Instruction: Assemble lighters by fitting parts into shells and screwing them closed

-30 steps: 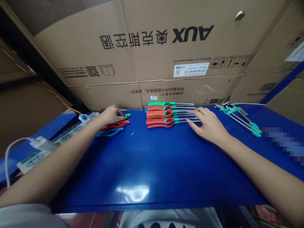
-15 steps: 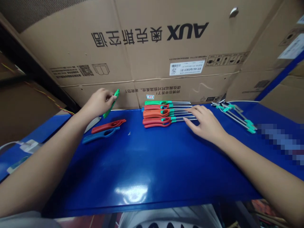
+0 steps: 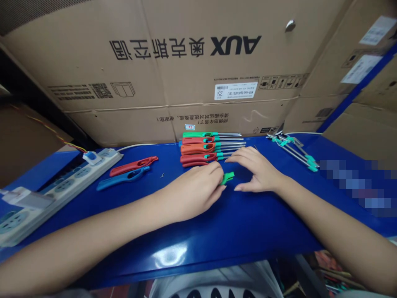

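Note:
My left hand (image 3: 195, 190) is closed on a green lighter handle (image 3: 228, 178); only its end shows past my fingers. Just to the right, my right hand (image 3: 256, 171) is open, thumb and fingers apart, with nothing between them. Behind both hands lies a stack of long-nosed lighters (image 3: 198, 148) with green, red and orange handles and metal tubes. On the left, a red lighter handle (image 3: 133, 165) and a blue lighter handle (image 3: 124, 178) lie side by side without tubes. Several metal tubes with teal parts (image 3: 294, 151) lie at the back right.
A white power strip (image 3: 71, 186) with plugs runs along the left of the blue table (image 3: 139, 244). A large cardboard box (image 3: 186, 82) stands upright along the back. Tiny metal pins (image 3: 162, 175) lie near the blue handle.
My left hand has carried the green handle from the back left to the middle, in front of the stack. My right hand has come slightly nearer and stays open.

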Action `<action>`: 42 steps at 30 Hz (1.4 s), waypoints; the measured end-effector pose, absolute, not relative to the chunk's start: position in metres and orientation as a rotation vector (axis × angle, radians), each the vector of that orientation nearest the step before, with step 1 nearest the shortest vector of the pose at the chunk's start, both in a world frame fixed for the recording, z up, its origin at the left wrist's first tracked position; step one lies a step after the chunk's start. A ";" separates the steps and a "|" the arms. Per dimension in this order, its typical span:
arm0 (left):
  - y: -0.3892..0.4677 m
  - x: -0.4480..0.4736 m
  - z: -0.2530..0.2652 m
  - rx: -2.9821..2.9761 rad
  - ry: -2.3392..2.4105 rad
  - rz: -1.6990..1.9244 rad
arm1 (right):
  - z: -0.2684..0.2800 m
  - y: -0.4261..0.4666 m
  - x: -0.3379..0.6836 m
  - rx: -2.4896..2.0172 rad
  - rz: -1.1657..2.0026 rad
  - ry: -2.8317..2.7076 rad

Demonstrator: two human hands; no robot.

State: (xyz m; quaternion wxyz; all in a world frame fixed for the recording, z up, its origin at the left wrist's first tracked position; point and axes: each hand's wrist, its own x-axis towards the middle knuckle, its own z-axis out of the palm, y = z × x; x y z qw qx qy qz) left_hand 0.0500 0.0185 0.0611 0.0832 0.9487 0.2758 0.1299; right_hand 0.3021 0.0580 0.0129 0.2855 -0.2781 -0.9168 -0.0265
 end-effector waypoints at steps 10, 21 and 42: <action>0.054 0.076 0.011 2.849 0.809 0.349 | 0.007 0.060 0.302 -0.807 0.331 -2.424; 0.030 0.004 0.015 2.543 1.107 0.415 | 0.009 0.057 0.297 -0.779 0.616 -2.465; 0.030 -0.004 -0.023 2.278 1.098 0.829 | 0.013 0.056 0.298 -0.994 0.883 -2.505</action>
